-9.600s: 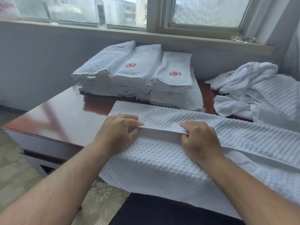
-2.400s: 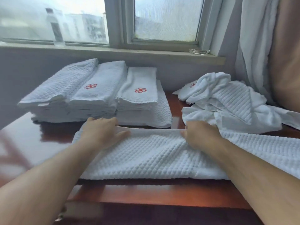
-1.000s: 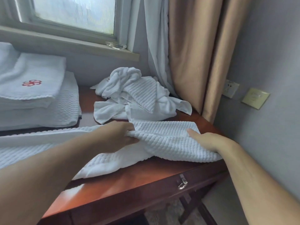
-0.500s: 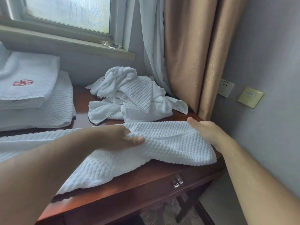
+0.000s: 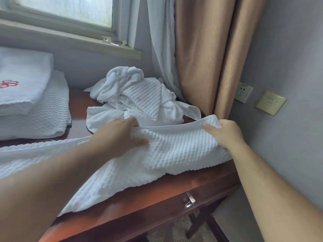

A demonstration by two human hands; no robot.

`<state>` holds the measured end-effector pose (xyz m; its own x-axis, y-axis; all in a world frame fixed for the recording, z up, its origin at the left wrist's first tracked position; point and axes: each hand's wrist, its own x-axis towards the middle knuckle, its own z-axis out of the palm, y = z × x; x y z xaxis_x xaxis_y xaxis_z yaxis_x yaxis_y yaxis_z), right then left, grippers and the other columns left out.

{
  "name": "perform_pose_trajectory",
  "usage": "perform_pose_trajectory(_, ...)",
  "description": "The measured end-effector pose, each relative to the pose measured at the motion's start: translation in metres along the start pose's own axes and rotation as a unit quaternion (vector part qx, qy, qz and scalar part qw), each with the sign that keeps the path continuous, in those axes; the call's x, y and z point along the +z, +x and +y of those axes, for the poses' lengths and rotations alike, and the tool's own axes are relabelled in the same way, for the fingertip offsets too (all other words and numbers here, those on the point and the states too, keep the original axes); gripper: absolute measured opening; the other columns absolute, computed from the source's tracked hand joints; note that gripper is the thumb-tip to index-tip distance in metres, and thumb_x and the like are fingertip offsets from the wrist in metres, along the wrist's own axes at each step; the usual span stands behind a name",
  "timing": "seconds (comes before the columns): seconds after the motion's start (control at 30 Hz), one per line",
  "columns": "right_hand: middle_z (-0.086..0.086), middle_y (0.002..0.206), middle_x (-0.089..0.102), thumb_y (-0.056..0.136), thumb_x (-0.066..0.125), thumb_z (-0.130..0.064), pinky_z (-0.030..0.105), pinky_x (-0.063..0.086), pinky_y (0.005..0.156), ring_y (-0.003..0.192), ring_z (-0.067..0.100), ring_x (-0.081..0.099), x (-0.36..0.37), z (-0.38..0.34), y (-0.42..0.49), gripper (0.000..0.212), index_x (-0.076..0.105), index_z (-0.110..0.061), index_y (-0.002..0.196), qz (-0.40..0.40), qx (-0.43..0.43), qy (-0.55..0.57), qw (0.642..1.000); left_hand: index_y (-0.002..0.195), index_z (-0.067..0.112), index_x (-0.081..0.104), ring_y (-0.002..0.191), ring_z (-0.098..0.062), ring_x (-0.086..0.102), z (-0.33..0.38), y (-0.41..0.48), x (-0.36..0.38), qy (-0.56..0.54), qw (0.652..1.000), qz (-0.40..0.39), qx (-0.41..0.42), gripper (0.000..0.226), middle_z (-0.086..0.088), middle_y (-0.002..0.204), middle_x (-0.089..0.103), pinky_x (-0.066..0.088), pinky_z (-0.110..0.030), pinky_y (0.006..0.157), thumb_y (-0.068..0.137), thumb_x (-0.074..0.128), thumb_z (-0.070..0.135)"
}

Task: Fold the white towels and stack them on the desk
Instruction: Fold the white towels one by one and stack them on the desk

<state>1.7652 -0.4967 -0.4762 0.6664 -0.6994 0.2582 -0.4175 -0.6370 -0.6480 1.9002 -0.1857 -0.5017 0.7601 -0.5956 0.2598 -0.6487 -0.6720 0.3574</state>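
Note:
A long white waffle-weave towel (image 5: 176,151) lies folded lengthwise across the brown wooden desk (image 5: 157,194). Its right end is raised off the desk. My left hand (image 5: 120,137) grips the far edge of that end, and my right hand (image 5: 225,133) pinches its right corner. Behind the towel sits a crumpled pile of white towels (image 5: 139,98). At the left edge stands a stack of folded white towels (image 5: 31,105), its top one bearing a red flower mark.
Beige and white curtains (image 5: 201,58) hang at the desk's back right corner. A grey wall (image 5: 288,67) with a socket and a switch plate runs close along the right. A glass dish (image 5: 114,41) sits on the window sill. A drawer handle (image 5: 189,200) shows at the desk's front.
My view swung right from the folded stack to the towel's right end. Both hands took hold of that end and lifted it higher off the desk over the last second.

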Motion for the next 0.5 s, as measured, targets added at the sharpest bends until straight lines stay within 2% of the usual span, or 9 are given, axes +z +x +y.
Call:
perform_pose_trajectory(0.07, -0.006, 0.064, 0.058, 0.081, 0.073, -0.060, 0.027, 0.032, 0.048, 0.058, 0.014, 0.056, 0.006, -0.007, 0.010, 0.042, 0.058, -0.023, 0.068, 0.056, 0.000, -0.079, 0.995, 0.111, 0.037, 0.049, 0.095, -0.012, 0.057, 0.000, 0.004, 0.001, 0.044, 0.998, 0.035, 0.021, 0.048, 0.013, 0.106, 0.062, 0.041, -0.031, 0.063, 0.079, 0.065, 0.070)
perform_pose_trajectory(0.13, -0.003, 0.071, 0.061, 0.081, 0.067, -0.067, 0.027, 0.033, 0.049, 0.062, 0.017, 0.059, 0.015, -0.010, 0.018, 0.047, 0.056, -0.021, 0.074, 0.088, 0.006, -0.170, 0.981, 0.122, 0.033, 0.050, 0.105, -0.015, 0.057, 0.000, 0.006, 0.005, 0.077, 0.995, 0.048, 0.038, 0.054, 0.009, 0.116, 0.062, 0.038, -0.031, 0.069, 0.083, 0.064, 0.067)
perform_pose_trajectory(0.23, 0.000, 0.079, 0.063, 0.086, 0.054, -0.069, 0.029, 0.043, 0.054, 0.066, 0.020, 0.062, 0.029, -0.007, 0.022, 0.052, 0.055, -0.017, 0.082, 0.011, 0.074, -0.227, 0.971, 0.135, 0.031, 0.043, 0.121, -0.018, 0.050, -0.002, 0.001, 0.018, 0.114, 0.993, 0.024, 0.020, 0.060, 0.005, 0.129, 0.056, 0.040, -0.036, 0.093, 0.089, 0.051, 0.069)
perform_pose_trajectory(0.33, 0.000, 0.082, 0.061, 0.089, 0.050, -0.055, 0.031, 0.047, 0.059, 0.070, 0.019, 0.061, 0.034, 0.009, 0.017, 0.039, 0.054, -0.016, 0.086, -0.076, 0.138, -0.227, 0.961, 0.142, 0.030, 0.038, 0.131, -0.019, 0.041, -0.006, -0.011, 0.031, 0.077, 0.997, 0.012, -0.021, 0.060, 0.005, 0.137, 0.049, 0.033, -0.040, 0.105, 0.094, 0.036, 0.066)
perform_pose_trajectory(0.43, 0.000, 0.084, 0.060, 0.096, 0.046, -0.042, 0.032, 0.044, 0.060, 0.071, 0.020, 0.059, 0.035, 0.026, 0.012, 0.038, 0.063, -0.008, 0.099, -0.078, 0.134, -0.266, 0.951, 0.141, 0.032, 0.041, 0.134, -0.016, 0.038, -0.011, -0.018, 0.036, 0.041, 0.999, 0.030, -0.019, 0.054, 0.008, 0.142, 0.047, 0.029, -0.040, 0.110, 0.096, 0.031, 0.062)
perform_pose_trajectory(0.5, -0.001, 0.089, 0.060, 0.101, 0.042, -0.039, 0.033, 0.042, 0.063, 0.075, 0.021, 0.056, 0.035, 0.029, 0.011, 0.034, 0.064, -0.012, 0.102, -0.045, 0.104, -0.268, 0.957, 0.140, 0.033, 0.042, 0.136, -0.016, 0.037, -0.012, -0.019, 0.035, 0.019, 0.999, 0.030, -0.025, 0.052, 0.008, 0.144, 0.047, 0.029, -0.041, 0.111, 0.097, 0.031, 0.059)
